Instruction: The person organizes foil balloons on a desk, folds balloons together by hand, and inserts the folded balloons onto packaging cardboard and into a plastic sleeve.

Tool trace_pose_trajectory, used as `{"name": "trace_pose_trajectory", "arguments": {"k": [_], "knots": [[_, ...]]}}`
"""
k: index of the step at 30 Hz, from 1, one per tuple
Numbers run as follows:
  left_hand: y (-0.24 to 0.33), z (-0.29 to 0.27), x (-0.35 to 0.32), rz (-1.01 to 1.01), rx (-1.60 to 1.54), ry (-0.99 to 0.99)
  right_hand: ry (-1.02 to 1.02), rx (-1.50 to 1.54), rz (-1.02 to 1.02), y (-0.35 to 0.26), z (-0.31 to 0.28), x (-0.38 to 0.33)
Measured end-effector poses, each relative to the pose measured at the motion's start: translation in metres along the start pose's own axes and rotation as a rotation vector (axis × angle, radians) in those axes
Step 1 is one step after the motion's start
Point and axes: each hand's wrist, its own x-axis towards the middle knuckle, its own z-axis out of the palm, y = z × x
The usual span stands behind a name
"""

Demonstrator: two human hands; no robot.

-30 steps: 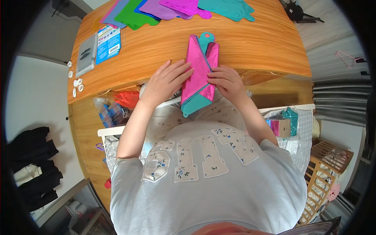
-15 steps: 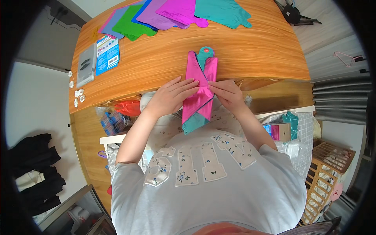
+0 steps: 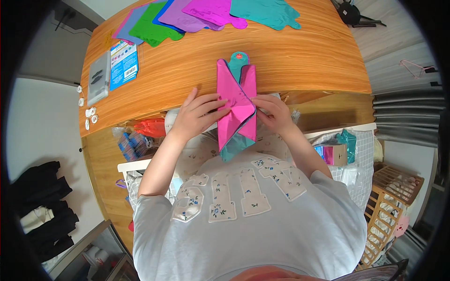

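Observation:
A folded foil balloon (image 3: 227, 89), magenta outside with a teal inner face, lies upright across the table's near edge. Its rounded teal tab (image 3: 238, 58) with a small red spot points away from me. The lower teal end hangs over my lap. My left hand (image 3: 194, 114) rests on the left side of the foil, fingers stretched and thumb apart. On the other side, my right hand (image 3: 273, 111) pinches the foil's right edge near the middle, where the folded flaps cross. The underside of the foil is hidden.
Several flat foil balloons in teal (image 3: 266, 13), magenta, purple, blue and green fan out along the table's (image 3: 178, 70) far side. At the left lie a clear case (image 3: 99, 79), a blue printed card (image 3: 124, 65) and small white rolls (image 3: 93, 111). Below right, boxes (image 3: 335, 154) sit on a checked cloth.
The folded foil has shifted slightly left, and its middle flaps stand more puffed up. My left fingers have slid back toward the left edge. The right hand keeps its pinch.

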Motion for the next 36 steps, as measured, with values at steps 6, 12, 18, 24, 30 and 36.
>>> {"name": "trace_pose_trajectory", "arguments": {"k": [6, 12, 18, 24, 30, 36], "knots": [[-0.004, 0.014, -0.013, -0.042, -0.013, 0.11, -0.031, 0.119, 0.105, -0.009, -0.003, 0.007], [0.002, 0.011, -0.018, -0.1, -0.103, 0.146, -0.06, 0.135, 0.098, -0.012, -0.004, 0.009], [0.013, 0.02, -0.031, -0.35, -0.237, 0.101, -0.042, 0.228, 0.155, -0.013, -0.005, 0.008], [0.017, 0.039, -0.041, -0.646, -0.737, 0.157, -0.094, 0.276, 0.176, -0.017, -0.001, 0.009], [0.018, 0.036, -0.04, -0.673, -0.913, 0.265, -0.077, 0.205, 0.021, -0.022, 0.0, 0.014], [0.016, 0.034, -0.045, -0.673, -0.821, 0.245, -0.1, 0.265, 0.013, -0.025, 0.001, 0.015]]}}
